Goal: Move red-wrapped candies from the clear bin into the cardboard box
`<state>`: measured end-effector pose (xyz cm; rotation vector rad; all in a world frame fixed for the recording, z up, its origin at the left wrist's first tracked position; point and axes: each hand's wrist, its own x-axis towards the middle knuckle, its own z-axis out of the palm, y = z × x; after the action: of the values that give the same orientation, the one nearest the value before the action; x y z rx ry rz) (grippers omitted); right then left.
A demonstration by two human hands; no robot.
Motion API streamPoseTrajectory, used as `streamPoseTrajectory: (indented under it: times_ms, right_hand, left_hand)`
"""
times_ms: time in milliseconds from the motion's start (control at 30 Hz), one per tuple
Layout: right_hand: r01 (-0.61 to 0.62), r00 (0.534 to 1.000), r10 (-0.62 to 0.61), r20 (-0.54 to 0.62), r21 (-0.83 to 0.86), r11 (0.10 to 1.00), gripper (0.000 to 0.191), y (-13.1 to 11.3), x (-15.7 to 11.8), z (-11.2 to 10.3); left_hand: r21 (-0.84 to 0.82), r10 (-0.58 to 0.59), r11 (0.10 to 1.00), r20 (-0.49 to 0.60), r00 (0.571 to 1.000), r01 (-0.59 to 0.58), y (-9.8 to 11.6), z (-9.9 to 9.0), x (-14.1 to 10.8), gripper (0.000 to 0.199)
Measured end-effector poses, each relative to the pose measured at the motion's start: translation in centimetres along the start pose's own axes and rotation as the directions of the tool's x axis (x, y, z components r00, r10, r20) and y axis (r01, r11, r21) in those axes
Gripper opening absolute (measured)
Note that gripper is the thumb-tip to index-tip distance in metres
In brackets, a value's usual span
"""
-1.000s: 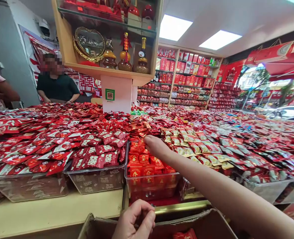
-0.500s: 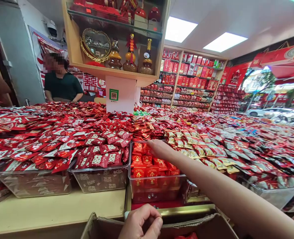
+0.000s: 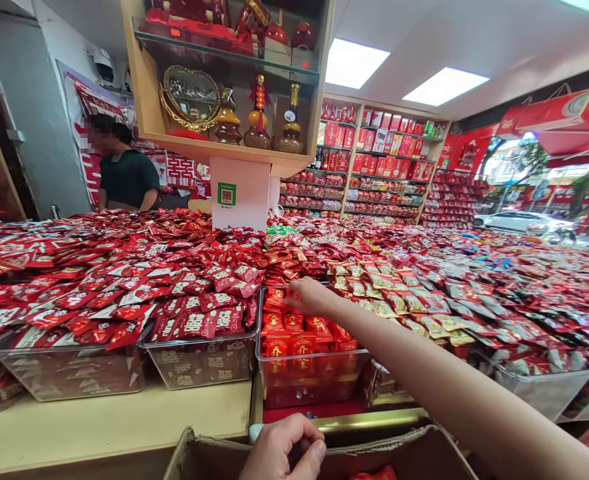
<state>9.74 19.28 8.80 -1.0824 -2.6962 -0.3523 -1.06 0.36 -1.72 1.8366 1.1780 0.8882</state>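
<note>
My right hand [image 3: 305, 295] reaches to the back of a clear bin [image 3: 314, 381] of bright red packets [image 3: 294, 345]. Its fingers point down among the packets and are mostly hidden, so what they hold, if anything, does not show. Lower down, my left hand [image 3: 290, 448] is at the near edge of an open cardboard box [image 3: 212, 460], thumb and fingers curled together. Nothing can be made out between them. A few red packets [image 3: 377, 474] lie inside the box.
Clear bins heaped with dark red packets [image 3: 194, 323] stand to the left, gold and white ones [image 3: 404, 300] to the right. A display cabinet [image 3: 224, 150] hangs above. A person [image 3: 127, 173] in a dark top stands behind the counter at the left.
My right hand has shifted slightly left within the back of the bin. My left hand has barely moved. The person behind the counter has turned and lowered an arm.
</note>
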Motion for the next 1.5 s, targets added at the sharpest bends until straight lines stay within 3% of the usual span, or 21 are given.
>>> streamPoseTrajectory:
  times_ms: [133, 300, 533, 767, 900, 967, 1033, 1100, 1200, 1300, 1500]
  right_hand:
    - [0.026, 1.0, -0.026, 0.016, 0.002, 1.0, 0.046, -0.9, 1.1, -0.1]
    - [0.042, 0.996, -0.039, 0.082, -0.031, 0.999, 0.034, -1.9, 2.2, -0.4]
    - [0.059, 0.993, -0.054, 0.102, -0.044, 0.997, 0.034, -2.2, 1.8, -0.5]
    - [0.037, 0.999, -0.036, 0.016, -0.092, 0.995, 0.022, -2.4, 2.4, 0.3]
    - [-0.01, 0.995, 0.0, -0.096, -0.103, 0.995, 0.023, -2.3, 2.1, -1.5]
    - [-0.035, 0.986, 0.019, -0.163, -0.095, 0.995, 0.029, -2.9, 0.6, -3.1]
    - [0.028, 0.966, -0.047, -0.255, -0.079, 0.997, 0.033, -4.1, -2.2, -4.5]
    - [0.22, 0.887, -0.233, -0.398, -0.078, 0.972, 0.034, -5.9, -5.8, -5.2]
    - [0.443, 0.78, -0.437, -0.448, -0.099, 0.891, 0.032, -8.3, -10.9, -4.8]
    - [0.481, 0.736, -0.471, -0.486, -0.114, 0.869, 0.029, -9.4, -13.7, -3.6]
    - [0.503, 0.645, -0.502, -0.576, -0.175, 0.847, 0.023, -9.2, -14.5, -3.8]
  left_hand:
    - [0.031, 0.004, 1.0, -0.007, 1.0, -0.004, -0.1, 0.1, 0.0, 0.018]
    - [0.057, 0.001, 0.998, -0.046, 0.999, 0.002, 0.0, 0.1, 0.0, 0.02]
    - [0.057, 0.003, 0.998, -0.001, 1.0, -0.003, 0.5, 0.1, 0.0, 0.02]
    - [0.034, 0.005, 0.999, 0.019, 1.0, -0.006, -0.1, 0.3, -0.1, 0.021]
    - [-0.163, -0.042, 0.986, -0.062, 0.997, 0.032, -0.1, -0.1, -0.3, 0.028]
    - [-0.366, -0.098, 0.929, -0.127, 0.987, 0.045, 0.3, -0.6, -0.4, 0.033]
    - [-0.612, -0.156, 0.79, -0.139, 0.978, 0.039, 1.2, -1.3, -0.4, 0.038]
    - [-0.829, -0.178, 0.559, -0.095, 0.979, 0.021, 2.2, -1.9, -0.4, 0.045]
    - [-0.963, -0.202, 0.263, -0.117, 0.972, -0.061, 3.6, -2.2, -0.4, 0.036]
    - [-0.979, -0.278, 0.177, -0.144, 0.95, -0.097, 4.1, -1.7, -0.5, 0.018]
    - [-0.985, -0.318, 0.131, 0.068, 0.946, 0.115, 3.7, -1.5, -0.6, 0.025]
